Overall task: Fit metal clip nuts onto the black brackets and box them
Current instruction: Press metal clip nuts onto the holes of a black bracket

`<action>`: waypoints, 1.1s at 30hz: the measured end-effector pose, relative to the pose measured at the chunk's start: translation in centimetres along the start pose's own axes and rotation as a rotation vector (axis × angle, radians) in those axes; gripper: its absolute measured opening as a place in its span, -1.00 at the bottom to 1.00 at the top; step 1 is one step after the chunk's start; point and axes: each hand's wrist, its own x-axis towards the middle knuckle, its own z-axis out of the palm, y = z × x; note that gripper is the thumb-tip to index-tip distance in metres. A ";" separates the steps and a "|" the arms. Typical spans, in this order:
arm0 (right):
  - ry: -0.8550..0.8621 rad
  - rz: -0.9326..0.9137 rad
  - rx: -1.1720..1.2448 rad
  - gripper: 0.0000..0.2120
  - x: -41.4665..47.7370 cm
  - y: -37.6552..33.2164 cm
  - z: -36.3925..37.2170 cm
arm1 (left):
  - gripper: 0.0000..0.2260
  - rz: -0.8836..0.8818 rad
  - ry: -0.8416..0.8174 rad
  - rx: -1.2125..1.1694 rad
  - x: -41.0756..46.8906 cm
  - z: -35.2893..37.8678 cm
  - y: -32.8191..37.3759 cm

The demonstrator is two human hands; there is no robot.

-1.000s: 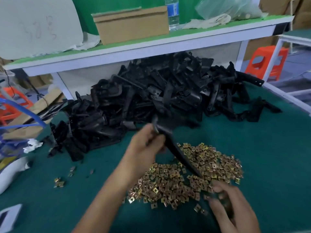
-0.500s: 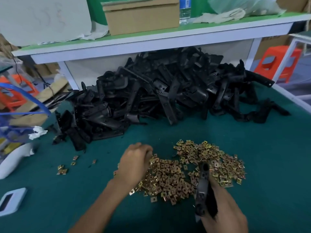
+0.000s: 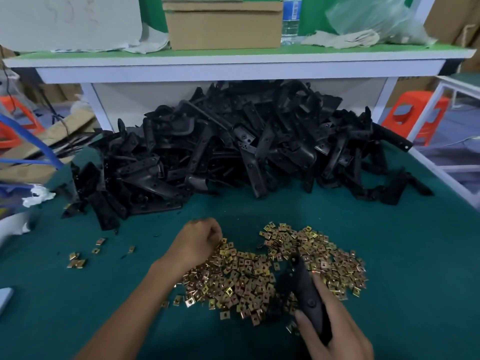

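Note:
A big heap of black brackets [image 3: 233, 152] lies at the back of the green table [image 3: 415, 255]. In front of it spreads a pile of brass-coloured clip nuts [image 3: 246, 276]. My right hand [image 3: 337, 331] grips one black bracket [image 3: 305, 287] near the front edge, its tip pointing up over the nuts. My left hand [image 3: 200, 242] rests with curled fingers on the left edge of the nut pile; whether a nut sits between its fingertips is hidden.
A few stray nuts [image 3: 78, 261] lie at the left. A white shelf [image 3: 233, 66] above the heap carries a cardboard box [image 3: 223, 24], a water bottle [image 3: 291, 19] and cloth gloves [image 3: 342, 38]. Orange stools [image 3: 413, 113] stand to the right.
My left hand let go of the bracket and dropped to the nut pile. My right hand took the bracket, turned it upright and now holds it near the front.

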 end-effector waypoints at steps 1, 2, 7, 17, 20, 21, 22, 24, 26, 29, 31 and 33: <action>0.004 0.022 0.020 -0.28 0.1 -0.3 0.1 | -0.92 -0.003 -0.009 -0.021 0.0 0.1 0.0; 0.020 0.032 0.042 -0.28 0.1 -0.4 0.3 | -0.90 -0.014 -0.035 -0.043 0.0 0.1 0.1; 0.067 -0.002 0.129 -0.29 0.1 -0.6 0.9 | -0.89 -0.095 -0.055 -0.135 0.0 0.7 0.3; 0.054 -0.023 0.227 -0.28 0.1 0.0 0.8 | -0.86 -0.114 -0.052 -0.136 0.5 0.4 -0.7; 0.056 -0.018 0.231 -0.27 0.1 0.3 1.1 | -0.86 -0.094 -0.055 -0.126 0.5 0.4 -0.7; 0.061 -0.018 0.233 -0.28 0.1 0.3 1.2 | -0.87 -0.088 -0.048 -0.126 0.4 0.5 -0.8; 0.064 -0.024 0.229 -0.28 0.1 0.3 1.2 | -0.87 -0.082 -0.031 -0.132 0.3 0.4 -0.8; 0.064 -0.025 0.220 -0.29 0.2 0.3 1.2 | -0.88 -0.072 0.038 -0.166 0.3 0.3 -1.0; 0.064 -0.020 0.220 -0.31 0.2 0.2 1.2 | -0.91 -0.053 0.093 -0.176 0.5 0.1 -1.0; 0.061 0.004 0.212 -0.33 0.3 0.0 1.2 | -0.96 -0.004 0.073 -0.106 0.8 0.3 -0.6; 0.062 0.010 0.202 -0.33 0.3 -0.1 1.2 | -0.93 0.017 0.045 -0.076 1.1 0.8 -0.3; 0.064 0.008 0.196 -0.32 0.2 -0.2 1.2 | -0.93 0.017 0.025 -0.074 1.3 1.1 0.0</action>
